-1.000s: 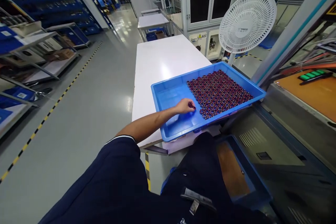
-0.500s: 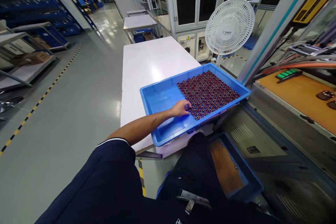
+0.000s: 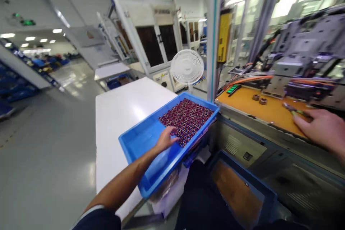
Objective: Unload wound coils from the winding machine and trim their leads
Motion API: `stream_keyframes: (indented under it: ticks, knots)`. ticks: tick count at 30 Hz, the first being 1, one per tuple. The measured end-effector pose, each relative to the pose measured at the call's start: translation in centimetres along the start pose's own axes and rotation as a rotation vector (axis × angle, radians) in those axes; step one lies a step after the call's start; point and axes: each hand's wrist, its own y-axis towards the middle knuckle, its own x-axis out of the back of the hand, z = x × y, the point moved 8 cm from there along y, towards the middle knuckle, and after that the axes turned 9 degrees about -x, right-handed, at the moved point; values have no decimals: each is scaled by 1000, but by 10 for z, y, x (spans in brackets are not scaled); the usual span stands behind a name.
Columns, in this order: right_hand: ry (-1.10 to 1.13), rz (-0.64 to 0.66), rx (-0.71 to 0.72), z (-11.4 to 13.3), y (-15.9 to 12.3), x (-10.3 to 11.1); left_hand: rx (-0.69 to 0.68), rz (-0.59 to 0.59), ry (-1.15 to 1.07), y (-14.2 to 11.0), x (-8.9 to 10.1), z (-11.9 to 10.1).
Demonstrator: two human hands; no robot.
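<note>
Over the blue tray (image 3: pixel 134 136) my left hand (image 3: pixel 165 139) is at the near edge of many small dark round parts (image 3: pixel 188 116) with reddish and gold glints. Its thumb and fingers are curved and apart, with nothing visible between them. My right hand (image 3: pixel 320 125) is at the far right, above the orange worktop (image 3: pixel 242 102). It is closed around the handles of a pair of pliers (image 3: pixel 295 110) with green grips, jaws pointing left. Two small dark round parts (image 3: pixel 259 99) sit on the worktop to the left of the pliers.
The tray stands on a white table (image 3: pixel 126 104), its near end over the edge. A white fan (image 3: pixel 187 67) is behind it. A green-and-black object (image 3: pixel 233 89) lies on the worktop. Machinery (image 3: pixel 296 54) rises behind. A lower blue bin (image 3: pixel 266 201) is beside my legs.
My view has turned right and up, bringing the worktop and my right hand with the pliers into sight. My left hand, earlier pinched at the parts, has its fingers apart.
</note>
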Motion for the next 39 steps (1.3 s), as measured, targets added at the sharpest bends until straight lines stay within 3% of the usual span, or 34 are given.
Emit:
stream_keyframes:
  ticks: [4, 8, 11, 14, 17, 21, 25, 30, 34, 39]
  knots:
    - [44, 9, -93, -4, -4, -4, -237, -99, 91, 23, 32, -67]
    - [12, 8, -105, 2, -6, -2, -428, -135, 26, 66, 36, -149]
    - [-82, 9, -91, 2, -7, 0, -471, -85, -140, 119, 14, -208]
    - [-146, 25, -70, 0, -8, -2, -400, -9, -302, 182, -21, -253]
    - [-149, 28, -56, 0, -7, -2, -277, 50, -420, 229, -55, -284]
    - [-118, 21, -29, 0, -5, -2, -183, 91, -559, 254, -80, -308]
    - [-93, 14, -5, -1, -4, -4, -92, 31, -678, 251, -76, -302]
    - [-65, 13, -7, -4, -2, -8, 37, -90, -858, 225, -48, -268]
    - [-48, 19, -6, 8, 9, -13, 81, -94, -1094, 174, -36, -256]
    - [12, 7, 98, 39, 14, -15, 87, 35, -1392, 87, -42, -268]
